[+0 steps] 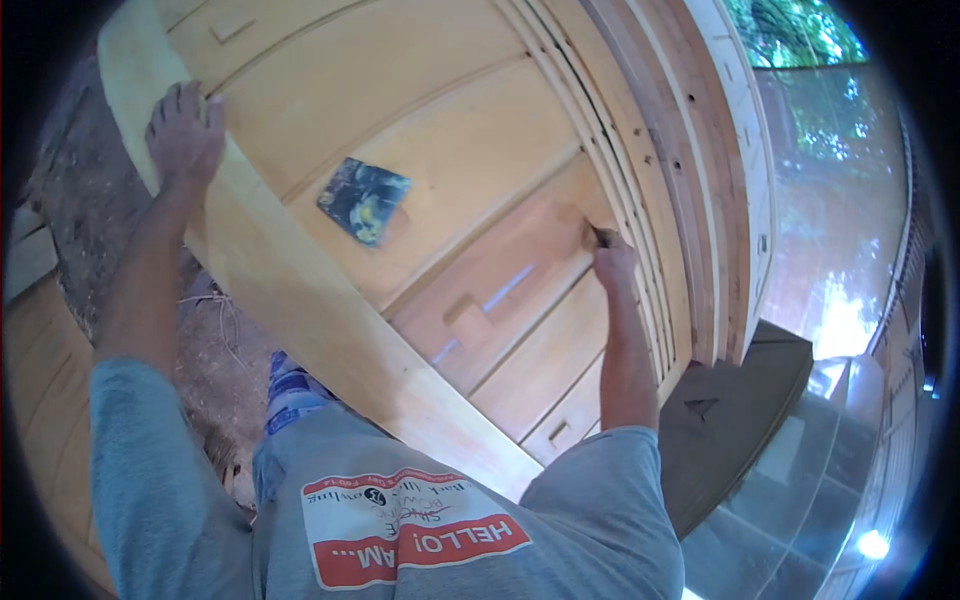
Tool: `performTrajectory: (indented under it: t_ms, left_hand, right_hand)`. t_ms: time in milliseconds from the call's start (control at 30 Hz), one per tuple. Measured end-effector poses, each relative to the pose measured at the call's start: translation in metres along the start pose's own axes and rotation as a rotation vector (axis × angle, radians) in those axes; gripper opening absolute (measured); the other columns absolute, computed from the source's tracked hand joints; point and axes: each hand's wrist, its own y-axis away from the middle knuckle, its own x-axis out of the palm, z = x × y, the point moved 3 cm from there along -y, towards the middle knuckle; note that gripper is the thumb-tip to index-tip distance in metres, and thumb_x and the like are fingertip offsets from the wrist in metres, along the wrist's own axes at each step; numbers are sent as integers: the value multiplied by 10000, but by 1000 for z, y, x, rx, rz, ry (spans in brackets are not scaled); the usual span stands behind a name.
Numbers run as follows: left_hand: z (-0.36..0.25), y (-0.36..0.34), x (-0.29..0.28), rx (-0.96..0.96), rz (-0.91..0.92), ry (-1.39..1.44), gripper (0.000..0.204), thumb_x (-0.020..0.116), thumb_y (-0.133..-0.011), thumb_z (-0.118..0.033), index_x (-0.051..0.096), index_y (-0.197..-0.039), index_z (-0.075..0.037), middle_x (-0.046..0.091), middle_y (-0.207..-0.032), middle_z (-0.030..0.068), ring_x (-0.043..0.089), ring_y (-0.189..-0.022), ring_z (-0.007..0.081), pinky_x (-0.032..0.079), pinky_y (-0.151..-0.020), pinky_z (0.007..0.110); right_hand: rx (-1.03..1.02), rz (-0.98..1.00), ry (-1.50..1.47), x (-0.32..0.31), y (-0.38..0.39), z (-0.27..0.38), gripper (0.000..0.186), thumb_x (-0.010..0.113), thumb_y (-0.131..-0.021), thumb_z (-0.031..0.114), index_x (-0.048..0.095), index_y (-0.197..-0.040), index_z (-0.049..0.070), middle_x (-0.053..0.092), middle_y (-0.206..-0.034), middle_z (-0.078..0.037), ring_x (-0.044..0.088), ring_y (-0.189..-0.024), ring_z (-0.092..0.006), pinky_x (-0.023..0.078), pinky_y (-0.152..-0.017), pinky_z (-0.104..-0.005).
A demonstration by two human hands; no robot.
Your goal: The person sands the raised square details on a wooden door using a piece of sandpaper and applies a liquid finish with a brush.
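A large pale wooden panel door (470,130), with grooves and raised strips, lies flat in front of me. My left hand (187,135) rests on its left edge board, fingers stretched over the wood. At the right side of a darker, pinkish-brown recessed panel (540,235), my right hand (614,262) is closed around a small dark piece whose kind I cannot make out. The piece touches the wood near the long grooves. Between my hands a dark square sheet (352,196) with yellowish smears lies on the door. A small wooden block (465,315) sits on the brownish panel.
More wooden boards or frames (700,150) stand along the right side. A dark brown flat-sided object (740,400) is at the lower right, beside shiny sheeting (800,500). Bare ground (225,350) shows at left, near another wooden panel (45,400).
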Motion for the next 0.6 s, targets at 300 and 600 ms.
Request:
performTrajectory:
  t_ms: [300,600]
  left_hand:
    - [3,-9,3,-3,42,-20,495,491,-998,-466,544,-1394,-173,507,-1461,119,444,-1372,320,342,-1126,509]
    - [4,-10,-1,-5,24,-26,484,499,-1001,-452,555,-1385,-163,508,-1458,122,477,-1340,328,378,-1095,514]
  right_hand:
    - [-30,-178,-91,35,117,58,123,675,-864,140,727,-974,124,729,-930,-132,697,-863,-337,552,-765,-471]
    - [-78,-30,-107,14,218,133,210,650,-844,56,712,-1033,124,723,-932,-117,701,-895,-319,566,-756,-446]
